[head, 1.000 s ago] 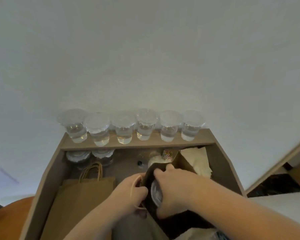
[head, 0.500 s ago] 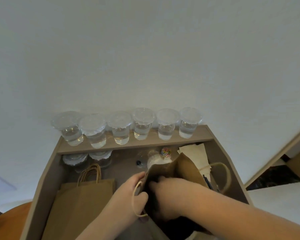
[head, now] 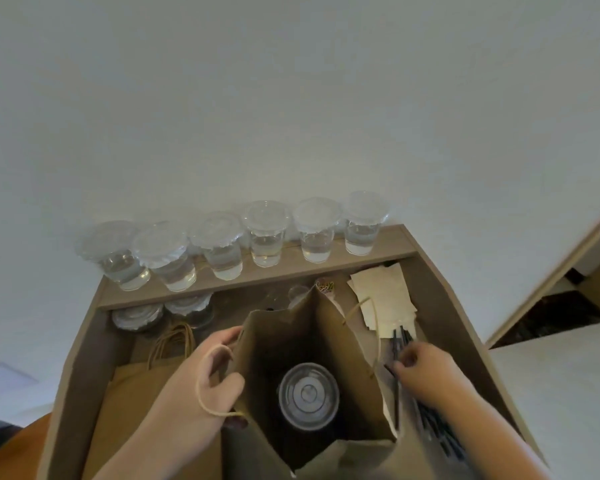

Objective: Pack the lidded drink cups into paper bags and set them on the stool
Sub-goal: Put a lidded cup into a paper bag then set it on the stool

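Note:
A brown paper bag stands open on the desk, and a lidded cup sits upright at its bottom. My left hand grips the bag's left rim, with the twine handle looped over it. To the bag's right, my right hand pinches a black straw from a bundle lying there. Several lidded cups of water line the raised back ledge. Two more lidded cups stand below the ledge at the left.
A flat stack of paper bags with twine handles lies at the left of the desk. Pale napkins lie at the back right. A wooden surface shows at the lower left. The white wall rises directly behind the ledge.
My right hand has come out of the bag, leaving the cup inside, and has moved right to the black straws. My left hand keeps its hold on the bag's rim.

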`<move>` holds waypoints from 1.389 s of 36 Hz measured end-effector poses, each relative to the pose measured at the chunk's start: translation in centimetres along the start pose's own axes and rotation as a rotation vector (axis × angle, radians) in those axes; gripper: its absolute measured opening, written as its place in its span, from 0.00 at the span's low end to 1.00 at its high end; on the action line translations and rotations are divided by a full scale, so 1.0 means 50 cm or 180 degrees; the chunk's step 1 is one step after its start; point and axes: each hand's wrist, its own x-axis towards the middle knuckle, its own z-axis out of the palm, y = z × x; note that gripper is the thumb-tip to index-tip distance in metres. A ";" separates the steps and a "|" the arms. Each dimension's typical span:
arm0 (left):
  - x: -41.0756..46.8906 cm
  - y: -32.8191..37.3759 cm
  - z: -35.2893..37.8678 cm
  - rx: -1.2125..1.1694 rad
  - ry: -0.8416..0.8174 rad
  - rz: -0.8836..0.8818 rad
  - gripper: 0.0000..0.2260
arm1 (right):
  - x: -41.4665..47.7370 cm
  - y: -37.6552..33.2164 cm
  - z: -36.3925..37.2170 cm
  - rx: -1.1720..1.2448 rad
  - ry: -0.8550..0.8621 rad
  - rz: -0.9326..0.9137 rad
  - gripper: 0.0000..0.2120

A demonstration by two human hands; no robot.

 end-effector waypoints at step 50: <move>-0.024 0.007 0.021 0.0115 0.0419 0.0216 0.30 | -0.329 -0.237 -0.120 0.0224 -0.1170 -0.2513 0.20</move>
